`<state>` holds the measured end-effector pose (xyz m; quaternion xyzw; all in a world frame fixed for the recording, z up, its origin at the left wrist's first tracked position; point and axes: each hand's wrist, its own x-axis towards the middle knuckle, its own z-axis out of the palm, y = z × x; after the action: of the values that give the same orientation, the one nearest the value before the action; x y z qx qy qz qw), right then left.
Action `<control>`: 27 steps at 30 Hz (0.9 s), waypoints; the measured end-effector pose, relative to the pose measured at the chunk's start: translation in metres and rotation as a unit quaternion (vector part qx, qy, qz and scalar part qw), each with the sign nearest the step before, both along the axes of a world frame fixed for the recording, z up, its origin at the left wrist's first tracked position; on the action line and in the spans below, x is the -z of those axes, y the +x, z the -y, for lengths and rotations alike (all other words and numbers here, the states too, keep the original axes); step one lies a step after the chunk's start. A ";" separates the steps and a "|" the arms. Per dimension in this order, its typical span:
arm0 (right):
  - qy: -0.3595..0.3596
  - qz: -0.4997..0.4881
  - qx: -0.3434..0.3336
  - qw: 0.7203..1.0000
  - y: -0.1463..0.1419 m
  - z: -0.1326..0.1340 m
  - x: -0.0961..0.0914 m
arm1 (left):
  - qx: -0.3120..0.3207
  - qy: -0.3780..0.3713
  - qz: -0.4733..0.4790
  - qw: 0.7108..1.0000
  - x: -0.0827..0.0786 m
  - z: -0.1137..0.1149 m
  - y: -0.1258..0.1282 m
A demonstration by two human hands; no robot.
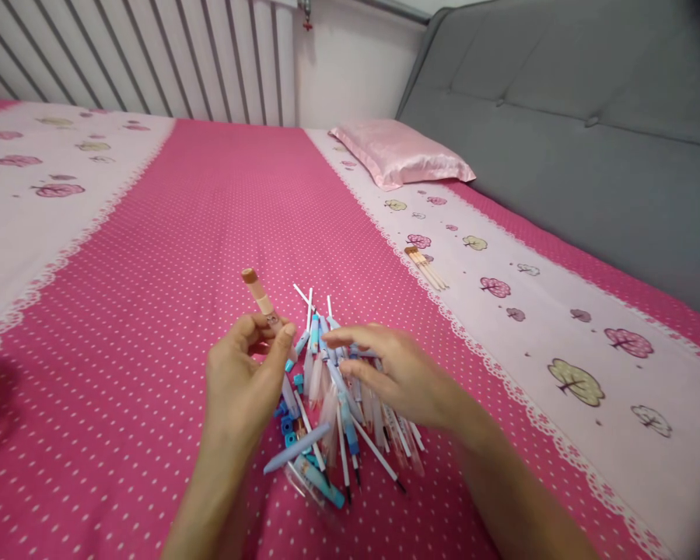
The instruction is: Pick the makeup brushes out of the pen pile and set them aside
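Observation:
My left hand [242, 381] pinches a clear pen barrel with an orange-brown cap [258, 294], holding it upright and tilted a little left above the bed. My right hand [393, 373] reaches over a heap of pen parts [327, 404] on the pink dotted bedsheet [180, 257]; its fingers are spread and curved, touching the top of the heap. The heap holds several white refills, clear barrels and blue caps. Whether the right fingers grip a piece is hidden.
A small bundle of orange-tipped pens [425, 267] lies apart to the right on the pale flowered strip. A pink satin pillow [400, 152] rests at the far end by the grey padded headboard [589, 132]. A striped wall stands behind.

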<state>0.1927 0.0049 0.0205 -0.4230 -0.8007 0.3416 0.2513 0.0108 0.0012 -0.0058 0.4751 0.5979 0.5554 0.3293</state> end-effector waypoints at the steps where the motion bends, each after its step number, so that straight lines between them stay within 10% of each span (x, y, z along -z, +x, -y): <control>1: 0.008 0.029 -0.022 0.999 -0.004 0.000 0.004 | 0.003 0.007 -0.001 1.000 0.002 0.000 -0.001; 7: 0.039 0.120 -0.129 0.984 -0.022 0.000 0.030 | 0.021 0.022 -0.007 1.000 0.005 0.001 -0.002; 27: 0.025 0.263 -0.084 0.961 0.005 -0.004 0.018 | 0.044 0.009 0.006 0.999 -0.001 0.004 0.003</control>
<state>0.1977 0.0084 0.0022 -0.4229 -0.8794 0.2183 0.0129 0.0135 -0.0028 -0.0043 0.5008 0.5690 0.5485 0.3529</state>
